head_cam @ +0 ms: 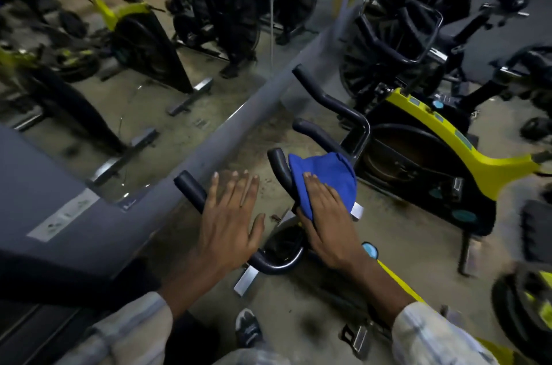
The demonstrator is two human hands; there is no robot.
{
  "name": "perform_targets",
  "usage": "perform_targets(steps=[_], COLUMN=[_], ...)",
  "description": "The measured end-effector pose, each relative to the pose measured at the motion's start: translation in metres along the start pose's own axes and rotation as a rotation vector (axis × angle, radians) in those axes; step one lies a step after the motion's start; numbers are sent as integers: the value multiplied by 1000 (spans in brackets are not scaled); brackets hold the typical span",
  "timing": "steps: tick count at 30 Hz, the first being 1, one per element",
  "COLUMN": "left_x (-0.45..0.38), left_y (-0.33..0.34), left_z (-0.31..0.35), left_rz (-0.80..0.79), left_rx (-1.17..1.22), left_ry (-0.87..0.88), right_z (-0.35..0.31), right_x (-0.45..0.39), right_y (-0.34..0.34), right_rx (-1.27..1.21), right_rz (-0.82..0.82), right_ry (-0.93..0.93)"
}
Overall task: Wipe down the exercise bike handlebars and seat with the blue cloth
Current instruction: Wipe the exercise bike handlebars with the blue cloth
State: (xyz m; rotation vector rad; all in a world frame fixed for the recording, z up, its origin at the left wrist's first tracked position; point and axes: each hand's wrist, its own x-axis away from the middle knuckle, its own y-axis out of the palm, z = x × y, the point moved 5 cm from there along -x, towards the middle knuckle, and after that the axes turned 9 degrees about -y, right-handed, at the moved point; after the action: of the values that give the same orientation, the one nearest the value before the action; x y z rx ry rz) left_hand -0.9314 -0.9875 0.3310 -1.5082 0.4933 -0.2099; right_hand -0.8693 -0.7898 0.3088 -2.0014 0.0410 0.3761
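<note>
A person looks down over the front of an exercise bike in a dim gym. The right hand (324, 215) presses a blue cloth (324, 178) over the right arm of the black handlebars (277, 264). The fingers lie across the top of the cloth and the thumb tucks under its lower edge, so the hand is grasping the cloth around the bar. This hold looks meant to keep the fabric wrapped on the grip so it can slide along it. The curled tip of that bar (277, 160) pokes out just beyond the cloth.

The left hand (230, 212) hangs flat above the left arm of the handlebars, fingers straight and spread, released and holding nothing. It may be lightly touching the bar or just over it (the view does not settle which). It seems placed to steady the person or the bike while the other hand wipes.

The seat is not in view, so the wiping appears to be at the handlebar stage.

No containers show here: no bucket, spray bottle or bin.

A second bike with a yellow frame (466, 152) stands to the right, and a wall mirror (143, 72) on the left reflects more bikes. The floor (298, 305) is worn, and one shoe (248, 327) shows below.
</note>
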Motion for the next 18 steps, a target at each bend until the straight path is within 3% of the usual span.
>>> perform_targets(steps=[5,12,18], left_x=[1,4,0], left_y=[1,3,6], left_z=[0,-4,12], left_rz=[86,68,44], left_rx=[17,10,-5], left_ry=[-30,-181,-458], right_z=[-21,-33,-19], right_x=[-4,-74,-32], right_y=[1,-2,-11], right_rx=[117,411,446], right_rz=[-68,-152,-323], right_ry=[-145,-361,-642])
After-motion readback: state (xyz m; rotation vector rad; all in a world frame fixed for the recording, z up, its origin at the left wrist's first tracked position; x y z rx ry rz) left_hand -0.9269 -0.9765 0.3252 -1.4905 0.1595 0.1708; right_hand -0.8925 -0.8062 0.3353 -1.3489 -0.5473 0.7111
